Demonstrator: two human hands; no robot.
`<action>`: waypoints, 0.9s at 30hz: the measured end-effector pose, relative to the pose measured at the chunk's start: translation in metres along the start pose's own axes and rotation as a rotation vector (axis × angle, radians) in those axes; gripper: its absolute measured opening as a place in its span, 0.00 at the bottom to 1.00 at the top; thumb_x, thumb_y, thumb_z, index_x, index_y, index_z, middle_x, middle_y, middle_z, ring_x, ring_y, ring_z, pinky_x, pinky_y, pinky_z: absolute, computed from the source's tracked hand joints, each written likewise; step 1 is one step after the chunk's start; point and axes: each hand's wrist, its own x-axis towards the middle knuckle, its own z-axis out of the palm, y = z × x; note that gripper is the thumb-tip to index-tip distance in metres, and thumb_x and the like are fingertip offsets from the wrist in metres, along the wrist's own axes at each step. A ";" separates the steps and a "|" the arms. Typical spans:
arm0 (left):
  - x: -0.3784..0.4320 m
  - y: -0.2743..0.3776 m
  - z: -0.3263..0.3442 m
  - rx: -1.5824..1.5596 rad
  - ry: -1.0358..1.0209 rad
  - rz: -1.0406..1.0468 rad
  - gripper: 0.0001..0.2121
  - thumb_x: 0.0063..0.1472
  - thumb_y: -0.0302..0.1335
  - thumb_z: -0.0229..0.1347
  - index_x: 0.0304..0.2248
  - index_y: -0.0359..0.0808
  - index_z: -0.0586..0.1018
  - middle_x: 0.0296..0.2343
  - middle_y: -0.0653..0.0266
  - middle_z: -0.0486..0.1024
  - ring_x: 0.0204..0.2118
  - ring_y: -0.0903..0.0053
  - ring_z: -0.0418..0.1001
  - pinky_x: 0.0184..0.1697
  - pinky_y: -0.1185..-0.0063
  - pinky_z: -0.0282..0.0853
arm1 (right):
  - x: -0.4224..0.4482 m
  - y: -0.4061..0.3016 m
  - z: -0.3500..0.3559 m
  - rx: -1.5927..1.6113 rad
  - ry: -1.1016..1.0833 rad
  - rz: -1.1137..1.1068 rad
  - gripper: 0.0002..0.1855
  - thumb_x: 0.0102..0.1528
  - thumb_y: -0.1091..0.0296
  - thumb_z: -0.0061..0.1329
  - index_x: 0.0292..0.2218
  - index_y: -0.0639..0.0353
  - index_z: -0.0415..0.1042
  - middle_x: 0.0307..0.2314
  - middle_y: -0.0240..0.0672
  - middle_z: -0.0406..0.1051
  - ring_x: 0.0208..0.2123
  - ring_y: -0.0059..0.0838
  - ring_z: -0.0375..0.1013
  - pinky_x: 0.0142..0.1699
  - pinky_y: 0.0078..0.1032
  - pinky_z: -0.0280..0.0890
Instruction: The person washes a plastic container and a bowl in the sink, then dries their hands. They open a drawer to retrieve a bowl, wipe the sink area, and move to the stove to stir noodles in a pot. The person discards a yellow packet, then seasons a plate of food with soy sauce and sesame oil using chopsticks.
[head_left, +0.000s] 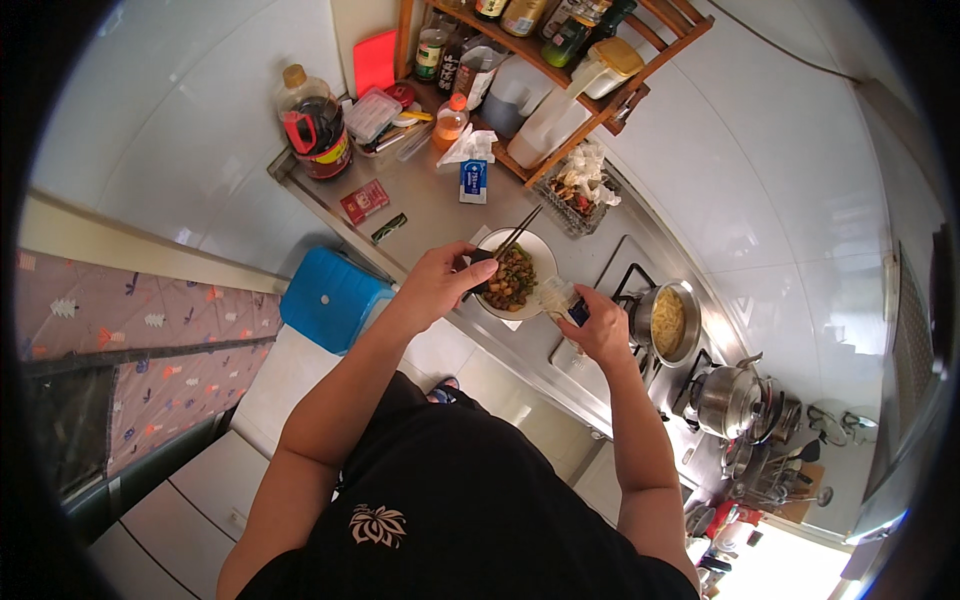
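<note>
My left hand (444, 279) pinches a small black cap (481, 264) above the near left rim of a white bowl (546, 256). Diced, browned food with green bits (513, 282) fills part of the bowl. A pair of dark chopsticks (527, 222) leans in it, tips among the food, ends sticking out over the far rim. My right hand (601, 324) grips a clear jar (556, 295) with a dark blue label, tilted with its mouth towards the bowl's right rim. Whether anything leaves the jar cannot be seen.
Right of the bowl, a steel pot of pale strips (668, 322) sits on the gas hob, with a lidded pot (726, 401) beyond. A wooden rack (540, 56) of bottles stands behind. A large dark bottle (315, 127), blue box (473, 182) and glass dish (577, 206) occupy the steel counter.
</note>
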 end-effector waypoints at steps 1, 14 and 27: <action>0.001 0.000 0.000 -0.002 -0.004 0.001 0.23 0.58 0.45 0.57 0.39 0.30 0.76 0.20 0.69 0.69 0.18 0.86 0.64 0.19 0.84 0.59 | 0.000 0.001 0.000 0.002 0.008 0.001 0.30 0.38 0.60 0.62 0.43 0.62 0.71 0.33 0.45 0.75 0.33 0.43 0.75 0.39 0.33 0.70; 0.005 0.002 0.000 -0.012 -0.016 0.001 0.22 0.58 0.44 0.57 0.39 0.30 0.76 0.19 0.69 0.68 0.17 0.87 0.63 0.18 0.85 0.58 | 0.001 -0.006 0.003 -0.012 -0.030 0.051 0.29 0.39 0.61 0.62 0.43 0.61 0.71 0.33 0.43 0.74 0.34 0.43 0.75 0.39 0.33 0.70; 0.009 0.010 0.002 0.026 -0.027 0.021 0.22 0.58 0.44 0.56 0.39 0.30 0.77 0.18 0.69 0.68 0.17 0.86 0.63 0.19 0.83 0.59 | -0.006 0.004 0.011 0.168 0.128 0.043 0.29 0.40 0.65 0.62 0.44 0.63 0.70 0.29 0.42 0.75 0.30 0.34 0.75 0.39 0.27 0.70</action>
